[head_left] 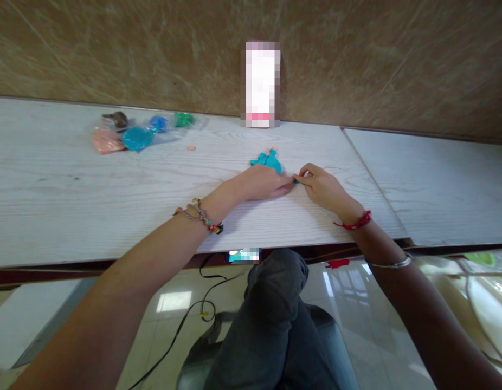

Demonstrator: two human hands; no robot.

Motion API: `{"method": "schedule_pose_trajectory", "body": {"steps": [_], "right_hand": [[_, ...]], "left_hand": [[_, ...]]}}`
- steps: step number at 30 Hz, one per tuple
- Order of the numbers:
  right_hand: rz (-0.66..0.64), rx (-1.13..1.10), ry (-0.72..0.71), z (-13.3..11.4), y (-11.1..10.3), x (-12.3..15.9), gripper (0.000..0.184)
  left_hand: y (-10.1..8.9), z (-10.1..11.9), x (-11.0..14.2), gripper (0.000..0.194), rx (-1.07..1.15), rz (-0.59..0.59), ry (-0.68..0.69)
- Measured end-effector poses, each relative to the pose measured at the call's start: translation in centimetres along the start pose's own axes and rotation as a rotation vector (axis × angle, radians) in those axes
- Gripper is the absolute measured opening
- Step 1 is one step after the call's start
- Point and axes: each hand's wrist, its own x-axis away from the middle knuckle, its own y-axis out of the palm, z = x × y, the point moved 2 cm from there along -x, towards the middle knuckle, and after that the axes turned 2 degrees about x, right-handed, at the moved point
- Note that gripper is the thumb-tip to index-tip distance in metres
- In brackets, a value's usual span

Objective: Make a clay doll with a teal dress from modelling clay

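Note:
A small piece of blue modelling clay [297, 182] shows between my two hands, close to the tabletop. My right hand [322, 188] pinches it between thumb and index finger. From the other side, my left hand [264, 182] has its fingers drawn together with the tips at the same piece; part of this grip is hidden. Just beyond my left hand lies a flat blue clay shape [269, 160] with small pinkish bits at its top edge, its lower part covered by the hand.
Bags of clay in peach [108, 141], blue [137, 138], darker blue [158, 124], green [184, 119] and brown [120, 119] lie at the back left. A peach crumb [191, 148] sits nearby. A blurred-out phone-like object [261, 86] leans against the brown wall [153, 54].

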Motion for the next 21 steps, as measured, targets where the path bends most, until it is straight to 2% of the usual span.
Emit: {"method": "schedule_pose_trajectory", "body": {"steps": [6,10,17,21], "right_hand": [[0.106,-0.129,0.029,0.9,0.4,0.1,0.044],[0.172,-0.142,0.080,1.7,0.2,0.3,0.043],[0.059,0.025,0.019,0.7,-0.4,0.9,0.035],[0.095,0.084,0.061,0.2,-0.9,0.9,0.037]], "left_hand": [[0.2,-0.1,-0.2,0.041,0.012,-0.024,-0.037],[0.3,-0.2,-0.2,0.041,0.035,-0.009,-0.048],[0.2,0.0,-0.2,0.042,0.030,0.000,-0.031],[0.2,0.0,-0.4,0.042,0.026,-0.008,-0.050]]}}
